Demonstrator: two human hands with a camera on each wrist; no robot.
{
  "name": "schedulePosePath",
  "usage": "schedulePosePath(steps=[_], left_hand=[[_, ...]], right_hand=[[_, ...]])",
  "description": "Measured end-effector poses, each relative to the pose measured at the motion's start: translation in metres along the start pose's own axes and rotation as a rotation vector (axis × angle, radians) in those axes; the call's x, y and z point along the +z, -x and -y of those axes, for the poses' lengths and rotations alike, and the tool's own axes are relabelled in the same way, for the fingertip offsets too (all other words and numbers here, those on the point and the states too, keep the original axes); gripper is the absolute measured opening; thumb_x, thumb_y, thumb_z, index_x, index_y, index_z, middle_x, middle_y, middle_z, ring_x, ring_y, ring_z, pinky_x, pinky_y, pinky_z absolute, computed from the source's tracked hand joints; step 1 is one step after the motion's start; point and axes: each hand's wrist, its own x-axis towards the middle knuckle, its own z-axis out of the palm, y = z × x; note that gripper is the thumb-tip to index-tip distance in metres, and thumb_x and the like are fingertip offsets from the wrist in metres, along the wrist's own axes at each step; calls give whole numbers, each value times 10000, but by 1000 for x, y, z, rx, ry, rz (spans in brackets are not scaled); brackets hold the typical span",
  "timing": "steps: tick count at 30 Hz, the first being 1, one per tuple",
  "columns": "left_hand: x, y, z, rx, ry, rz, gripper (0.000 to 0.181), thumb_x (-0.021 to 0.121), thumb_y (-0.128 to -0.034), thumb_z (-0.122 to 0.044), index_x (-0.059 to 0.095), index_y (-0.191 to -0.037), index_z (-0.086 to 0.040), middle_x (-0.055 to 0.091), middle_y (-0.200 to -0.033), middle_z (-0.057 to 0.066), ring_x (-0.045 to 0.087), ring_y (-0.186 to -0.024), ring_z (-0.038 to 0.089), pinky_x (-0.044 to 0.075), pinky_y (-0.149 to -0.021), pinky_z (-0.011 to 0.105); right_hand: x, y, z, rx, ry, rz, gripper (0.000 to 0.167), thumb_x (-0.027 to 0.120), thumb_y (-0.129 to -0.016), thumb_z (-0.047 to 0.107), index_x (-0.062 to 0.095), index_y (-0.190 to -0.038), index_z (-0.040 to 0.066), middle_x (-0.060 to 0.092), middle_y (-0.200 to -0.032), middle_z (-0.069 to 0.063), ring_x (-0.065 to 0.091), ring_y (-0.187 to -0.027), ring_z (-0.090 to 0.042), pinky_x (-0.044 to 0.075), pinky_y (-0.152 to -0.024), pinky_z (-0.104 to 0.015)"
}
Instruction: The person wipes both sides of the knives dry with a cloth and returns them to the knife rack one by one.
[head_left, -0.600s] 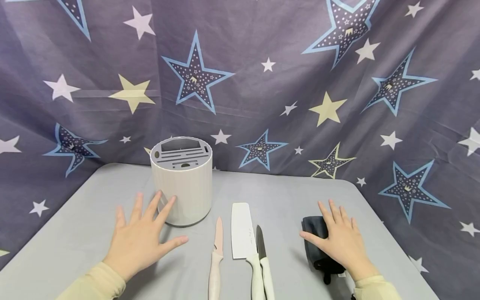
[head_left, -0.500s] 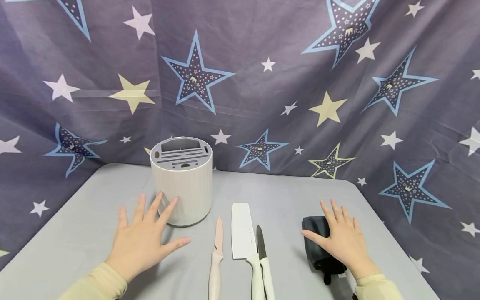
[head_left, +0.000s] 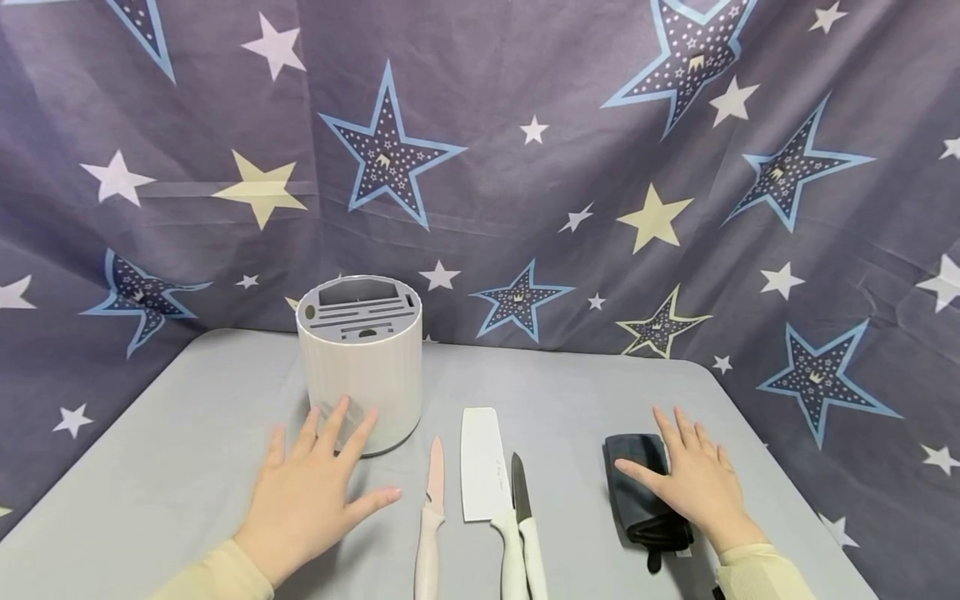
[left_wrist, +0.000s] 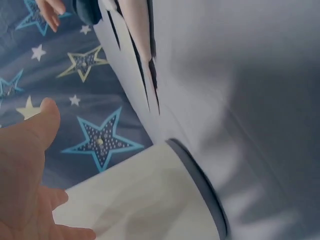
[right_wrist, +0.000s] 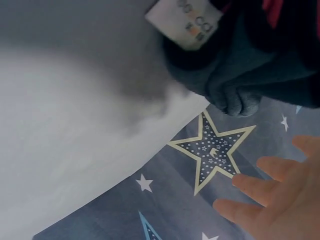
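Observation:
My left hand (head_left: 303, 496) hovers with spread fingers in front of the cream knife block (head_left: 363, 383), a round holder with a slotted grey top. Whether its fingertips touch the block I cannot tell. Over at the right, my right hand (head_left: 693, 479) is spread above a folded dark cloth (head_left: 637, 479) and holds nothing. Between the hands lie a knife with a pinkish blade (head_left: 436, 475), a white cleaver (head_left: 483, 467) and a dark-bladed knife (head_left: 521, 487), handles toward me. In the right wrist view the cloth (right_wrist: 225, 65) shows a white label.
All of it stands on a grey table (head_left: 562, 392). Behind and along the sides hangs a purple-grey curtain (head_left: 487, 183) printed with stars. The table's back edge meets the curtain just behind the knife block.
My left hand has moved to the right and a little toward me. The right hand has shifted slightly right, uncovering more of the cloth. The knives and block stay in place.

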Motion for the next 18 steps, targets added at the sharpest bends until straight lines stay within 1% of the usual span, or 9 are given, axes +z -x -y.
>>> schedulePosePath(steps=[4,9,14,18], left_hand=[[5,0,-7,37,-15,-19,912,646,-765,-744,445,-1491,-229,418,-1534,173,472,-1336,453,310,-1051,701],[13,1,-14,125,-64,-31,897,664,-763,-721,468,-1473,-209,465,-1500,155,524,-1287,437,373,-1037,635],[22,1,-19,191,-107,-23,899,627,-760,-752,500,-1446,-184,495,-1476,143,548,-1258,414,413,-1010,593],[25,0,-25,228,-101,0,918,609,-752,-770,535,-1410,-135,537,-1434,148,553,-1250,418,429,-1002,587]], right_hand=[[2,-1,-4,9,12,11,1089,540,-787,817,155,-1595,197,177,-1605,-280,186,-1402,-602,136,-1083,-754],[7,-3,-8,13,44,30,1100,517,-783,835,181,-1589,166,194,-1594,-290,202,-1390,-610,161,-1075,-758],[12,-5,-10,15,78,45,1105,485,-780,856,218,-1577,139,224,-1577,-306,247,-1370,-615,215,-1055,-757],[16,-5,-10,23,87,52,1112,476,-774,867,243,-1568,125,249,-1562,-316,284,-1360,-607,253,-1037,-754]])
